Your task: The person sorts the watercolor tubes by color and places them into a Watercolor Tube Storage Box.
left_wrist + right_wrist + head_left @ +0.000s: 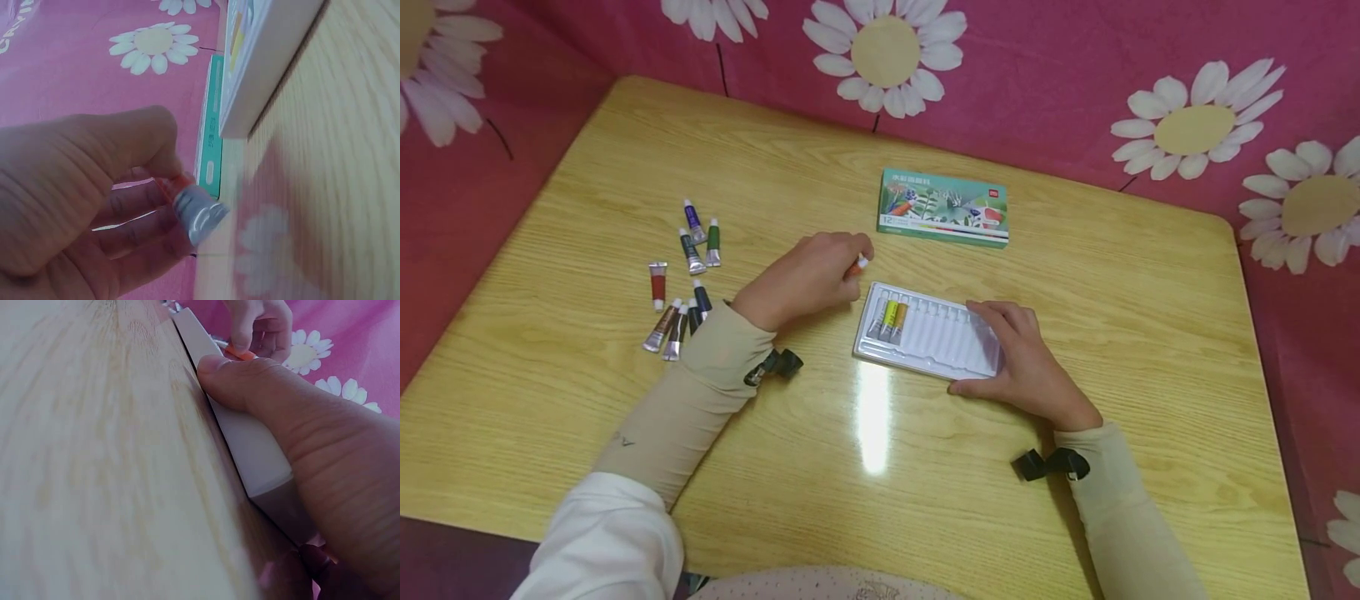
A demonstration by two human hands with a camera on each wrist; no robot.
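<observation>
My left hand pinches an orange paint tube between thumb and fingers, just left of the white plastic tray. The tube's silver crimped end sticks out below the thumb in the left wrist view. With thumb and fingers, my right hand grips the tray's right end, the thumb along its near side. In the tray's left slots lie a silver-white tube, a yellow tube and an ochre tube; the slots to their right hold nothing.
A green paint box lies behind the tray. Left of my left arm are loose tubes: a red tube, a green tube, a purple tube and several dark or brown ones. Daisy-print cloth hangs beyond the table edge.
</observation>
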